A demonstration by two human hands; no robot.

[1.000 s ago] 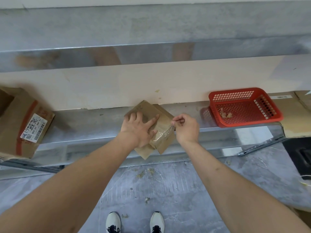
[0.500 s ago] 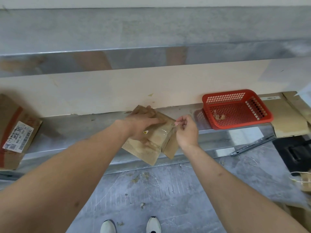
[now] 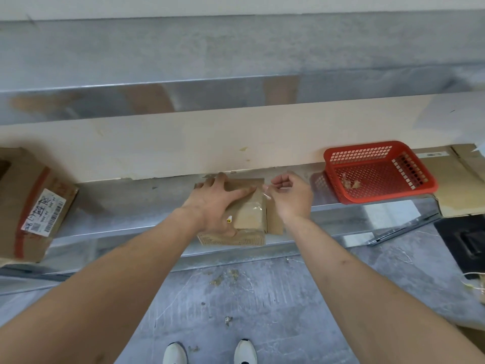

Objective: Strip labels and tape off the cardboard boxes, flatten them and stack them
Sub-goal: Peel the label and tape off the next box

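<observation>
1. Head view: a small cardboard box (image 3: 249,214) is lain on the steel counter (image 3: 126,206), pinned flat under the spread, straight fingers of the left hand (image 3: 217,203), presumably so that it is not dragged along while being stripped.
2. A strip of clear tape (image 3: 267,193) is pinched between the curled fingers of the right hand (image 3: 291,197), just beside the box's right edge.
3. A red basket (image 3: 380,172), in which scraps are held, is stood nearby, apparently for waste; a labelled box (image 3: 31,206) is left at the far left.

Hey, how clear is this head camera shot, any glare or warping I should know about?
Head view: wide-angle bowing curves the metal shelf; its shiny surface mirrors the red basket; the clear tape pinched by the right hand is barely visible; lighting soft.
</observation>
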